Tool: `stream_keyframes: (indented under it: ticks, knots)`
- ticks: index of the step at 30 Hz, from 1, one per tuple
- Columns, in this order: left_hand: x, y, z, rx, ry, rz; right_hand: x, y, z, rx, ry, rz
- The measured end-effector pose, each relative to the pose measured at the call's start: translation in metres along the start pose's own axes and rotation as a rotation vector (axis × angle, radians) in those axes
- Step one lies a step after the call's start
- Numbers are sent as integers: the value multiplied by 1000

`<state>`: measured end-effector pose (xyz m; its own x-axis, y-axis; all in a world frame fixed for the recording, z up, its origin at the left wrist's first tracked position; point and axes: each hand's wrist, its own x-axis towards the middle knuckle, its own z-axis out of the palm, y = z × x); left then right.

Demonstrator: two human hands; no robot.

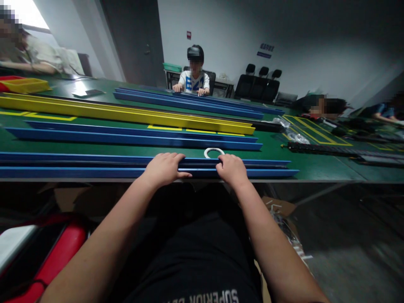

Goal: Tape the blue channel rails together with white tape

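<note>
A long blue channel [104,172] with raised edges lies along the near edge of the green table, a dark band running inside it. My left hand [165,169] grips it near the middle, fingers over its far edge and thumb stretched along the near side. Further right, my right hand [232,169] is closed on the same channel, fingers curled over it. A white ring, like a roll of tape [207,152], lies just behind the channel, near my right fingers, which partly hide it. Whether anything thin is pinched under the fingers is hidden.
Behind lie another blue channel [132,139] and a long yellow channel [110,112]. Across the table [176,148], a person [194,80] has both hands at more blue channels [189,102]. Dark strips [328,149] lie right; an open carton [280,206] stands below.
</note>
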<state>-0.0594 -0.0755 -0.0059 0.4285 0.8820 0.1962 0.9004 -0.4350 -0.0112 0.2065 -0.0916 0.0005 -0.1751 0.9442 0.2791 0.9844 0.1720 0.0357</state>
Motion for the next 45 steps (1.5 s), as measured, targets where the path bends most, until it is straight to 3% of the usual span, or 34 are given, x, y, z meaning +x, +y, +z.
stream_keyframes:
  ticks: [4, 7, 13, 18, 21, 30, 34, 39, 45]
  knots:
    - [-12, -19, 0, 27, 7, -26, 11, -47, -1, 29, -40, -85]
    - [-14, -21, 2, 43, 52, -21, 18, -76, 1, 47, -62, -90]
    - [-12, -14, 3, 67, 83, -37, 21, -95, 3, 44, -28, -95]
    - [-13, -14, 1, 41, 93, -58, 23, -94, 4, 55, -9, -89]
    - [-9, -4, 1, 39, 98, -63, 23, -84, 4, 57, 9, -79]
    - [38, 87, 11, -35, 141, -16, 8, 13, -3, -33, -50, -3]
    - [51, 112, 15, -61, 162, 2, 4, 41, -6, -66, -59, 24]
    - [49, 113, 13, -60, 178, 46, 9, 40, -6, -65, -80, 44]
    - [35, 95, 6, -94, 166, 28, 16, 4, -5, -56, -96, 0]
